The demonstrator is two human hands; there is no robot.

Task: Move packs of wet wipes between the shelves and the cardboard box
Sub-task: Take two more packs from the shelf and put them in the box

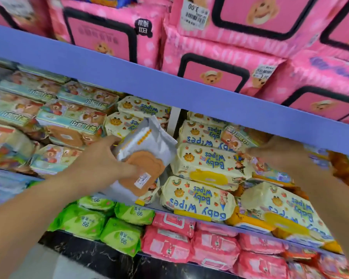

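Left hand (pixel 107 158) gripped a silver wipes pack (pixel 143 160) with a brown flip lid, held before the middle shelf; long axis ran upper-left to lower-right. Right hand (pixel 278 152) reached among yellow Baby Wipes packs (pixel 208 164); blurred, grip unclear.

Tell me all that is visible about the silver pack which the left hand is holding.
The silver pack is a soft, foil-like wet wipes packet with a brown, scallop-edged lid flap on its face, a row of orange dots near its upper end and a small white price sticker near its lower end. It is tilted, its face toward the camera. The left hand grips its left edge, thumb on the flap. It is held in front of the middle shelf, beside the cream Baby Wipes packs.
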